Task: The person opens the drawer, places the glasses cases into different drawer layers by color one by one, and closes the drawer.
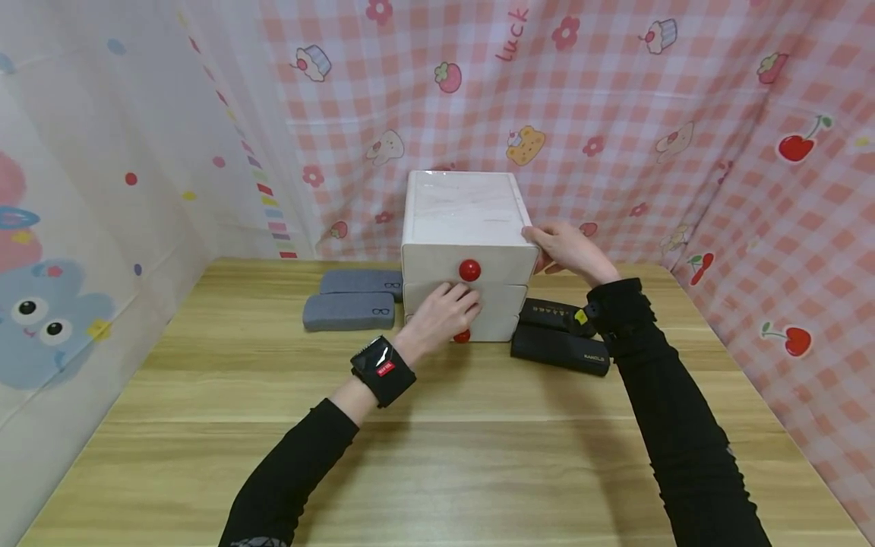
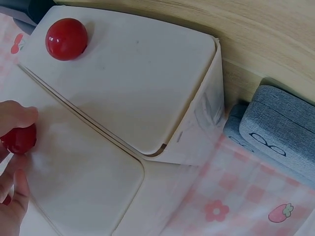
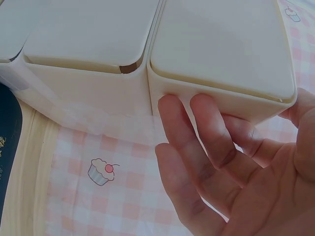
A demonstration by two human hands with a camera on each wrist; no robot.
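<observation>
A white three-drawer cabinet (image 1: 461, 209) with red round knobs stands at the back middle of the table. My left hand (image 1: 440, 315) is at its front, thumb and fingers gripping the middle drawer's red knob (image 2: 19, 140). Above that hand the top knob (image 1: 469, 270) shows, and the bottom knob (image 1: 462, 336) peeks out below it. All three drawers sit in the cabinet. My right hand (image 1: 563, 247) steadies the upper right corner, its thumb at the top edge. In the right wrist view its loosely extended fingers (image 3: 179, 118) touch the cabinet's side wall.
Left of the cabinet lie two grey-blue glasses cases, a front one (image 1: 349, 311) and a rear one (image 1: 355, 281). On its right are two black cases, one nearer (image 1: 560, 349) and one behind (image 1: 547, 312). Patterned cloth (image 1: 588, 99) hangs behind the wooden table (image 1: 472, 456).
</observation>
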